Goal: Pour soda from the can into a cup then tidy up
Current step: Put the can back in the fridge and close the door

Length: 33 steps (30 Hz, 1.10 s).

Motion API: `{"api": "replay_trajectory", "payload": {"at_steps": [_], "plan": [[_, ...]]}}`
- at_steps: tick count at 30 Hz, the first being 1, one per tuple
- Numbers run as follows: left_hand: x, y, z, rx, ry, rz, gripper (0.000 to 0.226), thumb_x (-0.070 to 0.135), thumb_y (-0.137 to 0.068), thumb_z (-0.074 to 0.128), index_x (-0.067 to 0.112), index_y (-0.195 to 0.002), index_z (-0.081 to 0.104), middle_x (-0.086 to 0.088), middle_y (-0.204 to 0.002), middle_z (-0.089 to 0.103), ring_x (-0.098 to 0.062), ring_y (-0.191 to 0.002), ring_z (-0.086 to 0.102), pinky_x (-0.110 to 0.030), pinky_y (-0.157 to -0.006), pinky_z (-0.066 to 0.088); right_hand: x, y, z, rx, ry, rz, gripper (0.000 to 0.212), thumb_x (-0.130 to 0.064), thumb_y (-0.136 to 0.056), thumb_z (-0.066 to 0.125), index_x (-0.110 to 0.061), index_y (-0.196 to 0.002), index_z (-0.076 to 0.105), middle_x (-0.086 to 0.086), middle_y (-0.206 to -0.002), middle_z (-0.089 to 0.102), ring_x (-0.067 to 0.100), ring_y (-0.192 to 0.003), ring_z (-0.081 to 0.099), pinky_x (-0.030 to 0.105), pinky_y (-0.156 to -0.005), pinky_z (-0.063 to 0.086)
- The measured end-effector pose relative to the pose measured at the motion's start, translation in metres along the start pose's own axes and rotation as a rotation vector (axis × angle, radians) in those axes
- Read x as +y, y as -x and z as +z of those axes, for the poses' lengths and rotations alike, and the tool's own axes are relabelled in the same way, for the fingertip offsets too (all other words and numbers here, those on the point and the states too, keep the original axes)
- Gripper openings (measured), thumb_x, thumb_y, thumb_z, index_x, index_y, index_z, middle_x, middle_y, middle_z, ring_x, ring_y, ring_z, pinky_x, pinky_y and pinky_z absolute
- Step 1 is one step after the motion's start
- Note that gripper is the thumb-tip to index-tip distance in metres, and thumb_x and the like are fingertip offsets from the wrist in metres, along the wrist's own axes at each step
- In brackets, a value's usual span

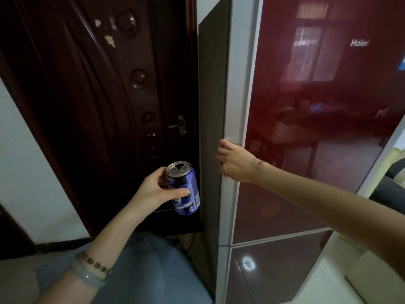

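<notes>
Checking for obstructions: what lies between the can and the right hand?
In the head view, only the fridge's dark grey side panel lies between the can in the left hand and the right hand gripping the fridge door.

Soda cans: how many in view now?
1. The blue soda can is gripped in the left hand, in front of the dark door. Others may be hidden behind the fridge door.

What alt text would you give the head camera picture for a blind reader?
A person's left hand holds an opened blue soda can while the right hand grips the edge of a red fridge door. A dark brown door stands behind the can.
</notes>
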<state>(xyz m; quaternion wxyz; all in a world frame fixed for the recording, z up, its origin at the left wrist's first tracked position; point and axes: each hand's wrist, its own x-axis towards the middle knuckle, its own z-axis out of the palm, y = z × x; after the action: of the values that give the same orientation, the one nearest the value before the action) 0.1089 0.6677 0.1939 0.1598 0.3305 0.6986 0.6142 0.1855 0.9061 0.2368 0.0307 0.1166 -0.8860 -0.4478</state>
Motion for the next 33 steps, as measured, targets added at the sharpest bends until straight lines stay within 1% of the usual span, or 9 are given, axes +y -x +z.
{"api": "replay_trajectory", "payload": {"at_steps": [2,5,9,14,18,22,26,30,33], "plan": [[0.002,0.003,0.001,-0.005,-0.003,-0.007,0.066,0.023,-0.043,0.089,0.017,-0.104,0.063,0.000,-0.096,0.073,-0.011,-0.089,0.069,-0.020,-0.072,0.052,-0.006,-0.001,-0.010,-0.120,0.031,0.060,0.015,-0.038,-0.072,0.067,-0.031,-0.081,0.074,-0.001,-0.093,0.067,0.024,-0.102,0.057,0.045,-0.112,0.021],[0.007,0.006,0.004,-0.016,-0.039,0.006,0.057,0.006,-0.053,0.089,0.019,-0.102,0.063,0.004,-0.093,0.073,-0.009,-0.088,0.068,-0.021,-0.072,0.051,-0.012,0.001,-0.016,-0.132,0.105,0.072,0.025,-0.031,-0.085,0.054,-0.026,-0.105,0.069,0.005,-0.118,0.060,0.028,-0.122,0.044,0.045,-0.114,0.012],[0.011,0.017,0.006,-0.030,-0.075,0.035,0.055,0.006,-0.055,0.088,0.022,-0.101,0.062,0.011,-0.093,0.072,-0.005,-0.086,0.068,-0.017,-0.070,0.051,-0.021,0.026,-0.020,-0.090,0.067,0.059,0.018,-0.040,-0.060,0.069,-0.030,-0.074,0.074,-0.001,-0.087,0.067,0.022,-0.099,0.057,0.043,-0.107,0.017],[0.017,0.036,0.024,-0.057,-0.062,0.045,0.069,0.033,-0.040,0.086,0.022,-0.104,0.063,0.009,-0.098,0.071,-0.007,-0.090,0.068,-0.019,-0.072,0.052,-0.038,0.073,-0.015,0.157,-0.043,0.006,0.018,-0.032,-0.072,0.064,-0.022,-0.083,0.074,0.004,-0.083,0.065,0.028,-0.093,0.058,0.044,-0.113,0.010],[0.021,0.052,0.049,-0.038,-0.038,0.034,0.072,0.037,-0.037,0.085,0.024,-0.104,0.063,0.006,-0.101,0.071,-0.010,-0.094,0.067,-0.023,-0.077,0.050,-0.049,0.119,-0.024,0.296,-0.091,-0.026,0.013,-0.023,-0.077,0.060,-0.017,-0.079,0.072,0.005,-0.082,0.064,0.030,-0.091,0.059,0.044,-0.115,0.010],[0.027,0.076,0.083,-0.038,-0.035,0.035,0.070,0.024,-0.043,0.093,0.024,-0.105,0.062,0.003,-0.101,0.071,-0.010,-0.095,0.067,-0.020,-0.075,0.050,-0.060,0.170,-0.031,0.382,-0.134,-0.053,0.014,-0.016,-0.081,0.057,-0.015,-0.076,0.070,0.008,-0.080,0.062,0.032,-0.089,0.058,0.046,-0.115,0.019],[0.035,0.104,0.125,-0.041,-0.040,0.049,0.059,-0.001,-0.058,0.085,0.019,-0.108,0.061,-0.002,-0.106,0.068,-0.014,-0.099,0.064,-0.025,-0.081,0.050,-0.067,0.228,-0.037,0.415,-0.136,-0.074,0.019,-0.016,-0.087,0.053,-0.013,-0.080,0.070,0.009,-0.085,0.064,0.033,-0.094,0.059,0.044,-0.117,0.014],[0.045,0.137,0.165,-0.057,-0.064,0.068,0.057,-0.002,-0.059,0.084,0.022,-0.105,0.061,0.003,-0.102,0.068,0.000,-0.090,0.065,-0.014,-0.072,0.051,-0.075,0.290,-0.039,0.420,-0.130,-0.069,0.024,-0.019,-0.092,0.048,-0.015,-0.086,0.071,0.008,-0.089,0.063,0.031,-0.101,0.056,0.045,-0.117,0.014],[0.055,0.159,0.190,-0.064,-0.071,0.067,0.053,0.000,-0.060,0.083,0.027,-0.100,0.060,0.007,-0.094,0.070,0.000,-0.091,0.065,-0.011,-0.068,0.049,-0.081,0.335,-0.041,0.471,-0.136,0.000,0.028,-0.019,-0.094,0.045,-0.014,-0.084,0.071,0.006,-0.085,0.064,0.027,-0.094,0.058,0.042,-0.117,0.014]]}}
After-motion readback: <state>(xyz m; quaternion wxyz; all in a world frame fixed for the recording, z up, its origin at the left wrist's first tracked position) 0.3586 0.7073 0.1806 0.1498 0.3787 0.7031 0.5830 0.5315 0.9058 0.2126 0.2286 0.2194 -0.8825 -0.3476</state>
